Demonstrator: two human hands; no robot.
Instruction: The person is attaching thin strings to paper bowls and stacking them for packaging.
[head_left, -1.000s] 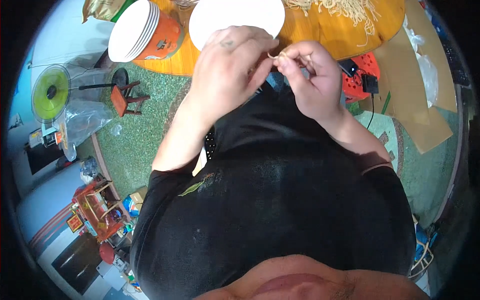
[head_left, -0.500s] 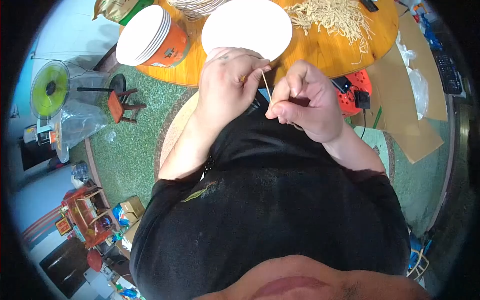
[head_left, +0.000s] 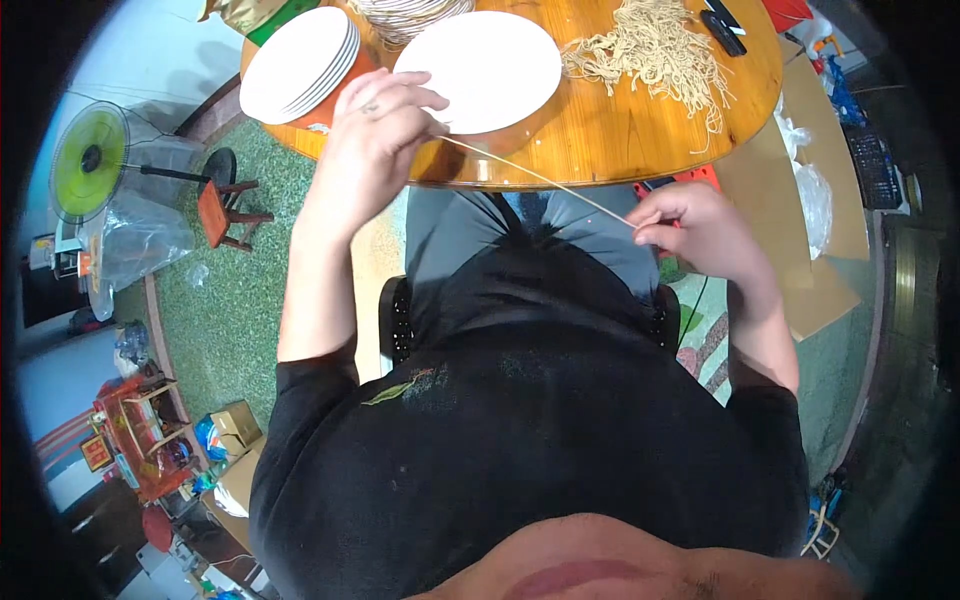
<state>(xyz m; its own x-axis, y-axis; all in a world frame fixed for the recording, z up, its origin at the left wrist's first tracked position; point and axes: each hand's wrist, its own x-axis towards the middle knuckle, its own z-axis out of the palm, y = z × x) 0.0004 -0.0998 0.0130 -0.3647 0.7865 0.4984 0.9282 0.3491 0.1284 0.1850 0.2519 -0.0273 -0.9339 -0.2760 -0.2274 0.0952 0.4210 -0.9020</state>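
Note:
A thin beige cord point(head_left: 540, 177) stretches straight between my two hands, above my lap and along the table's near edge. My left hand point(head_left: 380, 130), at the left, pinches one end between thumb and index finger while its other fingers are held out. Lower and to the right, my right hand point(head_left: 700, 225) grips the other end with thumb and curled fingers. Just beyond my left hand lies a white round plate-like disc point(head_left: 490, 70). A loose heap of similar beige cords point(head_left: 660, 60) is spread on the table to its right.
On the wooden table point(head_left: 580, 140) stand a stack of white discs point(head_left: 300, 65) over an orange container and a coil of pale cord point(head_left: 410, 15). A black object point(head_left: 723, 33) lies far right. A green fan point(head_left: 92, 160) and small stool point(head_left: 225, 212) stand left; cardboard point(head_left: 745, 220) leans right.
My hands have moved apart, the left to the left and the right to the right. The short cord between them is now drawn out long and taut.

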